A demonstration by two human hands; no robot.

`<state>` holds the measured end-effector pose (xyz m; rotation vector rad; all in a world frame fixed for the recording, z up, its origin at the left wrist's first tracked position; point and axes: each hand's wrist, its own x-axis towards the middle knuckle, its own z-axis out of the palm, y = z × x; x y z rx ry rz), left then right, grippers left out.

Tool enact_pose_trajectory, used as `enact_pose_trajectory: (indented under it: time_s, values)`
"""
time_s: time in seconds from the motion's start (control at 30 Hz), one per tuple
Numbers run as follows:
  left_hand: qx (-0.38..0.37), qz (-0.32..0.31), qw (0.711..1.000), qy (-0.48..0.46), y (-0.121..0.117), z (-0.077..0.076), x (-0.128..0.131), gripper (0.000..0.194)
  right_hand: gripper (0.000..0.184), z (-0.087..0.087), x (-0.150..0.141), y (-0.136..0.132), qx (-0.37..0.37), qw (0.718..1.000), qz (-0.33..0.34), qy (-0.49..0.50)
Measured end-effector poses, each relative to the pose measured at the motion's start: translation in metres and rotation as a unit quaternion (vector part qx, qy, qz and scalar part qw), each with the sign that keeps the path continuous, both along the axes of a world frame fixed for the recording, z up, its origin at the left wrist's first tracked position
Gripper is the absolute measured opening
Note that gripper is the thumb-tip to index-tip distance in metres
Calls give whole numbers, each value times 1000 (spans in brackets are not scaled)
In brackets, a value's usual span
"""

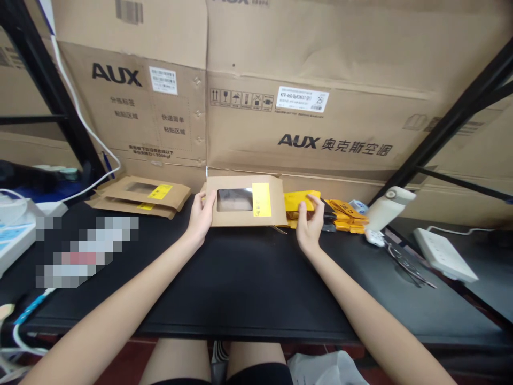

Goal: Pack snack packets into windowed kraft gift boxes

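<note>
A flat brown cardboard box with a clear window and a yellow label stands tilted at the back of the black table. My left hand grips its left end, thumb on the front. Just right of the box, my right hand is curled round the right end of a yellow packet, thumb across its front. The packet's left end is hidden by the box. Beyond that hand lie more orange and black packets in a row.
Similar window boxes are stacked at left. A pale bottle, a small white item, eyeglasses and a white device lie right. A white cable hangs at left. Large cardboard sheets wall the back, between black posts.
</note>
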<state>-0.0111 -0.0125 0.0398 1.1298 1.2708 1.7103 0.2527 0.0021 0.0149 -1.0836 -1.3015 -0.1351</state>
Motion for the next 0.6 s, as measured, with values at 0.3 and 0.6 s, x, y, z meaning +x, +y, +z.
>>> enact_pose_trajectory:
  time_s: [0.3, 0.6]
  values:
    - [3, -18, 1000, 15, 2, -3, 1, 33, 30, 0, 9, 9, -34, 993, 21, 114]
    - [0, -18, 1000, 21, 4, -5, -2, 34, 57, -7, 7, 16, -103, 960, 103, 241]
